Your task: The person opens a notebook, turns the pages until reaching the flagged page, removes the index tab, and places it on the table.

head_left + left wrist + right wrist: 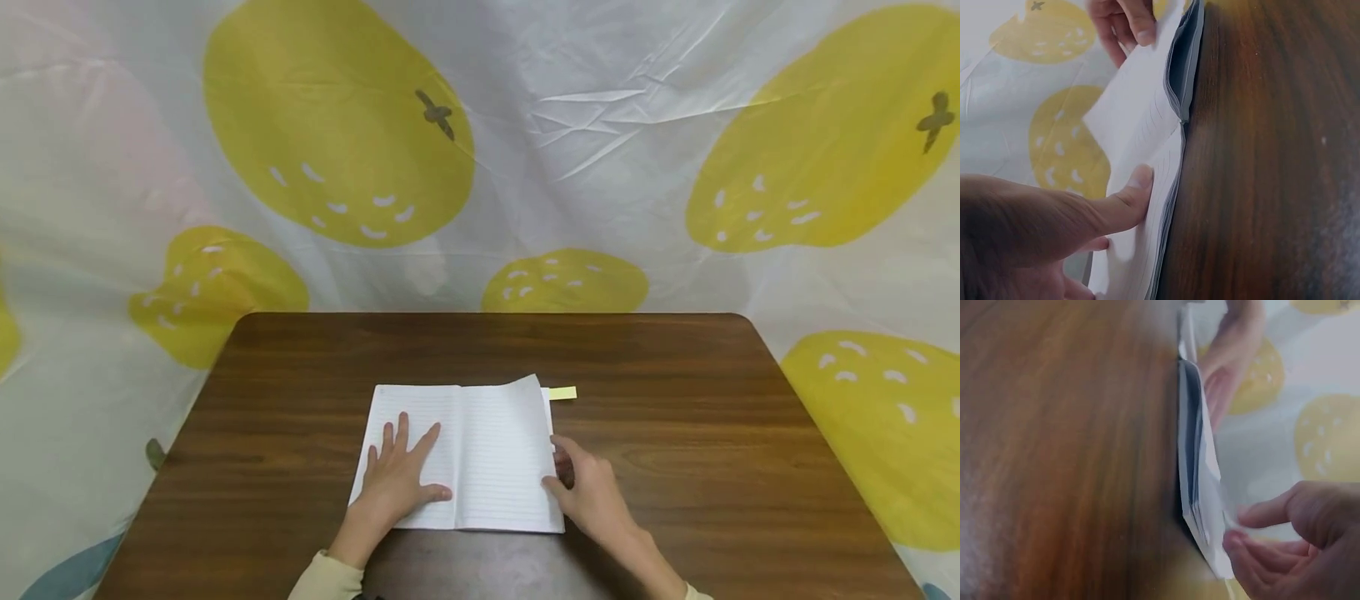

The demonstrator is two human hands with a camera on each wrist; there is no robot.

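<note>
I see my left hand (397,475) lying flat on the left page of the open notebook (465,454), fingers spread and pointing toward 12 o'clock, thumb angled toward 2 o'clock near the centre fold. The notebook sits on the near middle of the brown table (675,433), its lined pages facing up. At 3 o'clock of the book, my right hand (588,492) has its fingertips at the right page's outer edge; the right wrist view shows thumb and fingers closing on the edge of a thin sheet, and the top corner of that page is already lifted and curled. A small yellow sticky tab (563,392) pokes out at about 1 o'clock from the book.

To do this well, I judge the left palm should hold its page down firmly so the book doesn't slide, while the right fingers separate just one leaf and lift it gently to avoid creasing.
</note>
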